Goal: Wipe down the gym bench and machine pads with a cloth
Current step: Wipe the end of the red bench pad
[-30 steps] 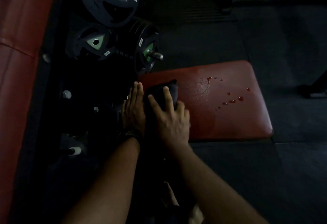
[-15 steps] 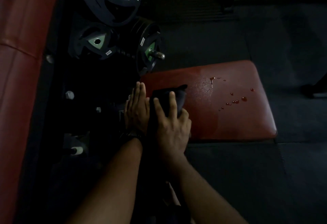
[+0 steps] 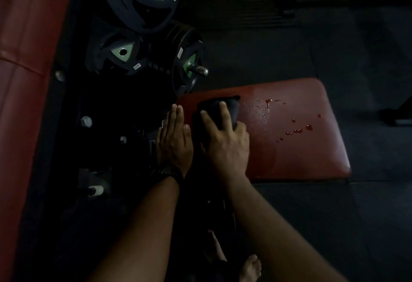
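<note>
At the left end of the red pad [image 3: 289,159], the right hand [image 3: 225,145] holds a dark cloth [image 3: 233,109] down, two fingers [image 3: 223,112] stretched over it, others curled; the left hand [image 3: 174,143] lies flat alongside, holding nothing.

Right hand [image 3: 225,145] pressed dark cloth [image 3: 233,108] on red bench pad [image 3: 294,161], outer fingers curled at its edge, left hand [image 3: 174,145] flat at cloth's 9 o'clock, fingers straight, droplets [image 3: 298,130] at 3 o'clock, weight plates [image 3: 138,1] at 11 o'clock.

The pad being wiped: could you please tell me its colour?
The pad under the cloth is dark red; head view shows it best.
</note>
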The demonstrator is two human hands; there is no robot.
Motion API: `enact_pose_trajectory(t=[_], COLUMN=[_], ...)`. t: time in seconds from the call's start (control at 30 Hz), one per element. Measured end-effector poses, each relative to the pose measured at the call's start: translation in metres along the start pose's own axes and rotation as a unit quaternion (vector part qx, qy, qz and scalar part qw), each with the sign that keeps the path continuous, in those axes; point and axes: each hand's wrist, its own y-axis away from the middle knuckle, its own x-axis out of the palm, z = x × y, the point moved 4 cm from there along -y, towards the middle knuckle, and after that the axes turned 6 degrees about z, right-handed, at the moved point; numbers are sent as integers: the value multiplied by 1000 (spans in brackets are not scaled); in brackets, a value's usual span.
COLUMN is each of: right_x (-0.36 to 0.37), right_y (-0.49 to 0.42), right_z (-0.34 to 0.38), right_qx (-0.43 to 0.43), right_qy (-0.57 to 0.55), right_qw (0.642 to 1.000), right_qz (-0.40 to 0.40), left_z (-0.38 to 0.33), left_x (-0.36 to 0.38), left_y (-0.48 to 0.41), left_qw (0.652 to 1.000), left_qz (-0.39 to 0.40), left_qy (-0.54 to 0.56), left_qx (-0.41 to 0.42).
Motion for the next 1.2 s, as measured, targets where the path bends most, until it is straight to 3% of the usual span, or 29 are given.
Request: enact_pose_trajectory(t=[0.07,0.13,0.3,0.4,0.53,0.67,0.77,0.87,0.97,1.1,1.2], right_x=[-3,-5,-10,0,2,0,-12,-22,-16,-9,-17], right_y=[-33,-61,-48,-10,14,-24,-42,-16,25,36,7], right_z=[4,-5,-49,-34,9,0,-35,-57,-42,-14,-30], right_qx=[-94,-127,92,124,37,-95,-1,118,146,44,-51], right_qy=[42,81,79,61,20,73,74,40,40,17,60], right_qw=[994,986,992,990,999,992,996,992,989,999,996], right_qz=[41,73,-27,-39,-10,36,44,-5,-4,17,51], left_z=[0,-1,2,2,4,-3,-16,-25,-36,-43,-47], left_x=[0,0,1,1,1,-1,-6,-12,-14,-4,1], left_y=[0,0,1,0,0,0,2,0,-6,-8,-13], left_qw=[1000,1000,1000,1000,1000,996,993,989,987,981,973], left_qz=[13,20,20,16,4,22,22,43,58,83,99], left_qy=[-10,-5,7,7,-18,-84,-112,-134,-147,-177,-205], left_qx=[-10,-14,-14,-2,12,32,40,52,35,18,26])
